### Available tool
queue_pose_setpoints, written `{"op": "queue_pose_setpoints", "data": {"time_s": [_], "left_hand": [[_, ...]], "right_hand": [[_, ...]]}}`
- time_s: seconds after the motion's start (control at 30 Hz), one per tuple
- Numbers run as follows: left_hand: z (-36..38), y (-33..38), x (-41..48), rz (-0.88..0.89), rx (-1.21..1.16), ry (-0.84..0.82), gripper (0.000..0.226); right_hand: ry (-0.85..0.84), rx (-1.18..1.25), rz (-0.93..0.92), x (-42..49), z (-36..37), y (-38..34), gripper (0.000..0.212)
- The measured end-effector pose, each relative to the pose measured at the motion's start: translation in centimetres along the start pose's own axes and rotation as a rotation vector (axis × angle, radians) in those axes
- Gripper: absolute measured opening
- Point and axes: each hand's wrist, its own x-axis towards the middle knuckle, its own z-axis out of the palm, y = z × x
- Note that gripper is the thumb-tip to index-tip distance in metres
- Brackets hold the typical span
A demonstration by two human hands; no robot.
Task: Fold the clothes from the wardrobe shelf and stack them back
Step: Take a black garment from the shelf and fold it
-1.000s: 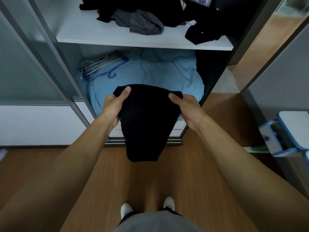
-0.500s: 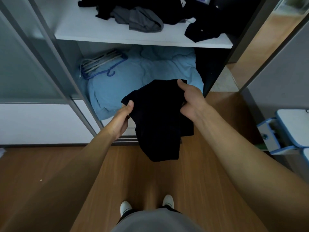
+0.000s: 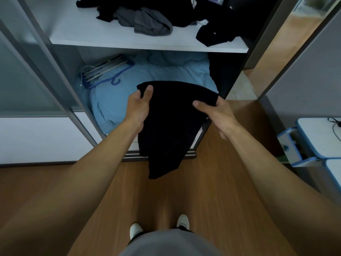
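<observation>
Head view looks down at a black garment (image 3: 169, 126) held up in front of the open wardrobe, above the wooden floor (image 3: 212, 191). Left hand (image 3: 140, 106) has its grip closed on the garment's upper left corner, thumb pressed on the front of the cloth and the other fingers hidden behind it. Right hand (image 3: 215, 113) has its grip closed on the upper right corner, thumb likewise on the front. Between the two hands the top edge runs nearly straight, and the rest of the garment hangs down to a narrower lower end. Behind the garment, in the lower wardrobe compartment, lies a light blue quilt (image 3: 166, 74), with a bundle of hangers (image 3: 105, 72) on it to the garment's upper left. Above the garment, the white shelf (image 3: 88, 34) carries a heap of unfolded clothes: a grey piece (image 3: 147, 23) among black ones (image 3: 215, 34).
</observation>
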Motion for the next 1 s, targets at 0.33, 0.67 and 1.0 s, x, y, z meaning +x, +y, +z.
{"op": "queue_pose_setpoints", "data": {"time_s": [0.33, 0.67, 1.0], "left_hand": [[-2.8, -1.0, 0.0, -0.079, -0.161, -0.122, 0.018], [-4.4, -5.8, -1.3, -0.140, -0.063, -0.305, 0.087], [-0.4, -5.6, -1.3, 0.033, 0.117, -0.233, 0.031]], "right_hand": [[-0.056, 0.119, 0.082, -0.6, 3.5, 0.7, 0.029], [0.096, 0.502, 0.303, -1.2, 4.9, -0.1, 0.034], [0.012, 0.565, 0.279, -1.4, 2.1, -0.4, 0.026]]}}
